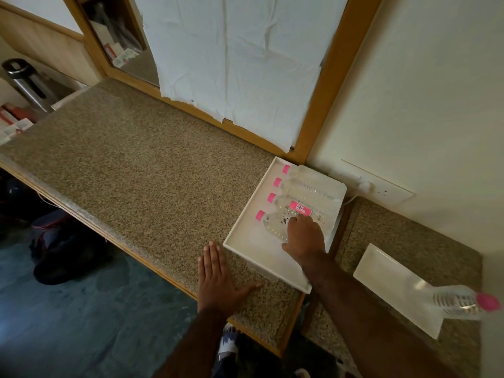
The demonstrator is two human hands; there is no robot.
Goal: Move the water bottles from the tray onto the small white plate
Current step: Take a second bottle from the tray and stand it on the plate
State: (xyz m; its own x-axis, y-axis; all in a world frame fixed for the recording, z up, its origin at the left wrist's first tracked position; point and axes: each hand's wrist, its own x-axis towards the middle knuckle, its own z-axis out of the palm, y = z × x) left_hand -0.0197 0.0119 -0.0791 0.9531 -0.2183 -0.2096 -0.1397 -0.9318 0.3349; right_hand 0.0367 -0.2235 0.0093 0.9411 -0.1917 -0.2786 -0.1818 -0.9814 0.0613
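Clear ridged bottles (294, 211) (pink-capped) fill white tray (240, 242); right hand (304, 236) atop one.

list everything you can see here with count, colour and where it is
water bottles in tray: 4, clear with pink caps, lying side by side, caps to the left
water bottle on plate: 1, clear with pink cap, lying at the plate's near right end
tray: 1, white, on the counter against the wall
small white plate: 1, white, rectangular, on the lower counter section to the right
counter: 1, speckled brown
flask: 1, steel and black, far left
wall socket: 1, white, behind the tray
white sheet: 1, hanging over the framed panel
left hand: flat on the counter
right hand: on the nearest tray bottle; grip unclear
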